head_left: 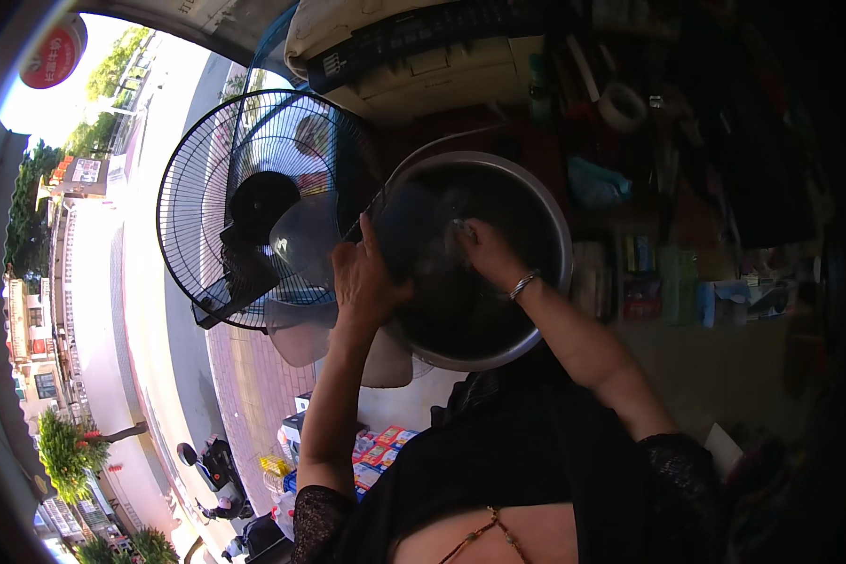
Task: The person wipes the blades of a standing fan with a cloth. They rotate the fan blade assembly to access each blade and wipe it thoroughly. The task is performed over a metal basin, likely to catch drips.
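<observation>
Blade (299,338): overlapping the left side of the basin (561,252) in our view.
Left hand (366,284): left of the basin's middle, seemingly closed on the blade; a loose grip could let it drop.
Right hand (488,250): over or in the basin, fingers narrow; we cannot tell on what.
Fan (263,202): left of the basin; swinging the blade outward could knock it.

Translucent grey fan propeller (386,363), partly over a round metal basin (479,364).
</observation>
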`<state>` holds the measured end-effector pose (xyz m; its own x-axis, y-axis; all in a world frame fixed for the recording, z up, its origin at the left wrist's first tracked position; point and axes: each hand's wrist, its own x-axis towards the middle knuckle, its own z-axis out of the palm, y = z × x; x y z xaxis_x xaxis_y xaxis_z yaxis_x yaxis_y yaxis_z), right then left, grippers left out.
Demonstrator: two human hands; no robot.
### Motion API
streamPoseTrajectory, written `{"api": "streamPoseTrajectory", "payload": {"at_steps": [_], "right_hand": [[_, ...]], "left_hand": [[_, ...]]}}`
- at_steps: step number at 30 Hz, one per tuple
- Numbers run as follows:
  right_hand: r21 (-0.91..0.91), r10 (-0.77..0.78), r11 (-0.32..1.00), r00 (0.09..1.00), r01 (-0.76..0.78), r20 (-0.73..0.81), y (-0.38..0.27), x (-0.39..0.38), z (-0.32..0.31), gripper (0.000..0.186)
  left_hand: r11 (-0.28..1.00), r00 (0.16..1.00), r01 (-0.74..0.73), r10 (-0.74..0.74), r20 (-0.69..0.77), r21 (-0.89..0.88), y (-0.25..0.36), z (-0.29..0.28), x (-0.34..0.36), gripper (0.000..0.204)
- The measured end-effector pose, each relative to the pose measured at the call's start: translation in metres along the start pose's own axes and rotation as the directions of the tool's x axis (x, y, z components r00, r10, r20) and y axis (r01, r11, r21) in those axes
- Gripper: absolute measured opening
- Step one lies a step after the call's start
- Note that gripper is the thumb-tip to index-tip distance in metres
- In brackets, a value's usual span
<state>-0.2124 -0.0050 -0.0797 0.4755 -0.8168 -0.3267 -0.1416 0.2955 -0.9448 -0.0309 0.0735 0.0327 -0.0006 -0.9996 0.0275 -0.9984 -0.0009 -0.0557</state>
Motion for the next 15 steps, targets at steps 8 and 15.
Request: {"api": "streamPoseTrajectory", "payload": {"at_steps": [8, 15], "right_hand": [[0.034, -0.086, 0.995, 0.989, 0.090, -0.117, 0.026, 0.013, 0.031, 0.023], [0.683, 0.144, 0.725, 0.989, -0.089, -0.023, 0.004, -0.002, -0.007, 0.018]], "left_hand": [[0.997, 0.997, 0.065, -0.063, 0.042, -0.051, -0.002, -0.011, -0.004, 0.114], [0.996, 0.997, 0.075, -0.075, 0.004, -0.042, -0.011, -0.015, -0.011, 0.114]]}}
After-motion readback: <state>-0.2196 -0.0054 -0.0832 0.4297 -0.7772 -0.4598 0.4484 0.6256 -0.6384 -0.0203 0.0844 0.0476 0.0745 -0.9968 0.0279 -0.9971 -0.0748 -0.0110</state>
